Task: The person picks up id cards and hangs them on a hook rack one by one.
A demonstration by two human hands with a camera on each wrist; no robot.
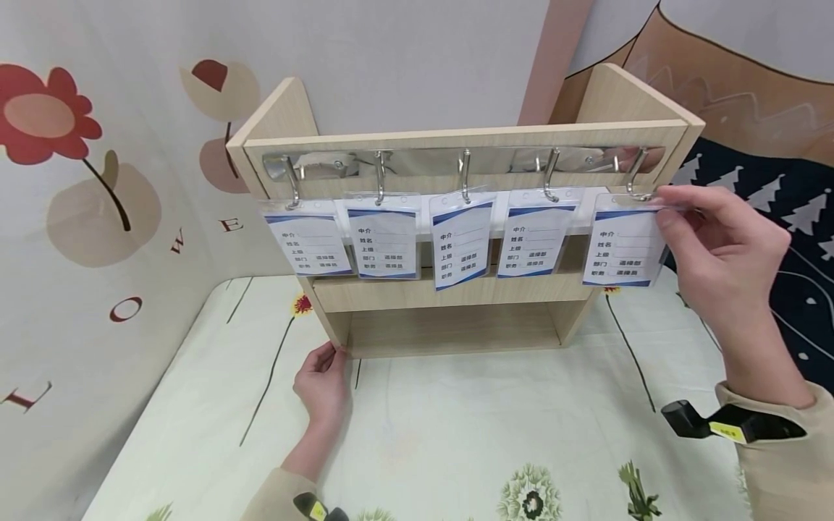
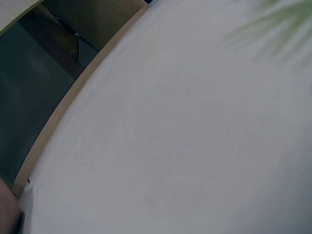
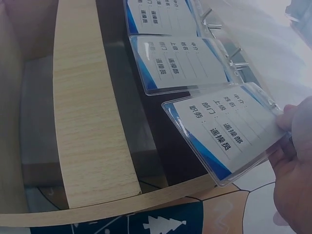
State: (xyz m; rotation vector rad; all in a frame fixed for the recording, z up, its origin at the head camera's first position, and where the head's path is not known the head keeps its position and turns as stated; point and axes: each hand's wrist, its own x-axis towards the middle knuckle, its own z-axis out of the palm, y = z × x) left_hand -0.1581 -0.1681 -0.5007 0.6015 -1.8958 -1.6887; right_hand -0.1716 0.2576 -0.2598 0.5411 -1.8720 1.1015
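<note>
My right hand [image 1: 733,250] pinches the upper right edge of a clear-cased ID badge [image 1: 622,250] between thumb and fingers. The badge's top lies at the rightmost metal hook [image 1: 635,174]. In the right wrist view, the same badge [image 3: 226,131] sits tilted, its printed face showing, with fingertips at its edge. Low on the left, my left hand [image 1: 323,380] holds the bottom front corner of a wooden shelf [image 1: 456,289] with curled fingers. Only a sliver of that hand appears in the left wrist view.
Several matching badges [image 1: 382,242] hang in a row from the other hooks. The hooks sit on a shiny metal strip [image 1: 417,161] across the shelf's upper board. Underneath is a pale flowered tablecloth [image 1: 456,427]; a patterned curtain [image 1: 417,65] stands behind.
</note>
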